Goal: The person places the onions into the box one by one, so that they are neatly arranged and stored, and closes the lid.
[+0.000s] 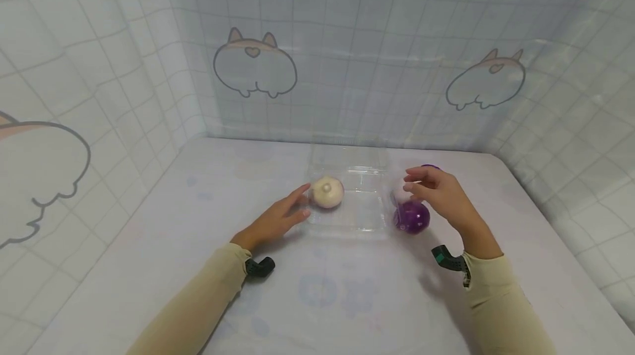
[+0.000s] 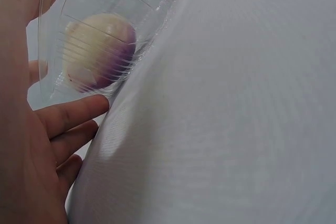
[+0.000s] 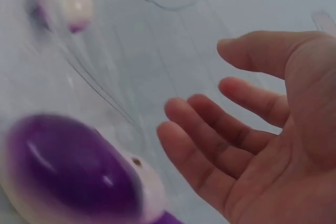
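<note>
Right grip (image 1: 441,194), loosely spread and empty, hangs near the shiny purple bulb (image 1: 414,218).

Curtained booth, room type unclear
Grid-print sheeting (image 1: 367,79) with cartoon corgi rumps (image 1: 255,71) surrounds three sides of the table (image 1: 307,335).

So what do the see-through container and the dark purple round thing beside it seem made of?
The container looks like thin, glossy clear plastic; you can see right through its ribbed wall. The dark purple round thing has a smooth, glossy skin with bright highlights, perhaps plastic, though a real vegetable isn't ruled out.
</note>
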### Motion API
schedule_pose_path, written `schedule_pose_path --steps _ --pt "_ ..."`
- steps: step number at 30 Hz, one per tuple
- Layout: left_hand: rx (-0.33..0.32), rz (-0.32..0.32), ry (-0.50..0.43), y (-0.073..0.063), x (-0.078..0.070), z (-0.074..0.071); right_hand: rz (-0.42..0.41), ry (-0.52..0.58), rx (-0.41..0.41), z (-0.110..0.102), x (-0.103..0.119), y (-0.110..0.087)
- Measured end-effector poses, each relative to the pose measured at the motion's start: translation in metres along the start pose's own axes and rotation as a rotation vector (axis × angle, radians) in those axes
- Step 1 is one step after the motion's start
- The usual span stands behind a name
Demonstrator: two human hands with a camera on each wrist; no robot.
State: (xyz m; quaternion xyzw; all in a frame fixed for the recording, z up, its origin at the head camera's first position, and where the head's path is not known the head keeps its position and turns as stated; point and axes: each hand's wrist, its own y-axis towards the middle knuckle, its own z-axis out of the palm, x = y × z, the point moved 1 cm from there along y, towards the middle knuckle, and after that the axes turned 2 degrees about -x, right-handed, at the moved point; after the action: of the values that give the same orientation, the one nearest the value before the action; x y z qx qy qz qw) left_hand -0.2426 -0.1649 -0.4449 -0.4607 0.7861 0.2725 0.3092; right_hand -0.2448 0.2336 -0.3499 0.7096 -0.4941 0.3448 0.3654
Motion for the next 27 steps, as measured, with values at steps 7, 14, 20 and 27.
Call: schedule_pose_path --steps 7,14,20,27 --pt "-0.004 0.029 0.000 0.001 0.002 0.001 0.023 0.044 0.001 -0.021 -0.017 -0.006" --pt "0.005 0.066 0.023 0.000 0.000 -0.002 0.057 0.062 0.011 -0.028 -0.036 -0.011" --pt "0.013 0.068 0.025 0.001 -0.002 -0.003 0.078 0.054 0.000 -0.030 -0.045 -0.014" --pt "0.023 0.046 0.012 0.000 -0.002 -0.002 0.109 0.056 0.045 -0.030 -0.061 -0.020"
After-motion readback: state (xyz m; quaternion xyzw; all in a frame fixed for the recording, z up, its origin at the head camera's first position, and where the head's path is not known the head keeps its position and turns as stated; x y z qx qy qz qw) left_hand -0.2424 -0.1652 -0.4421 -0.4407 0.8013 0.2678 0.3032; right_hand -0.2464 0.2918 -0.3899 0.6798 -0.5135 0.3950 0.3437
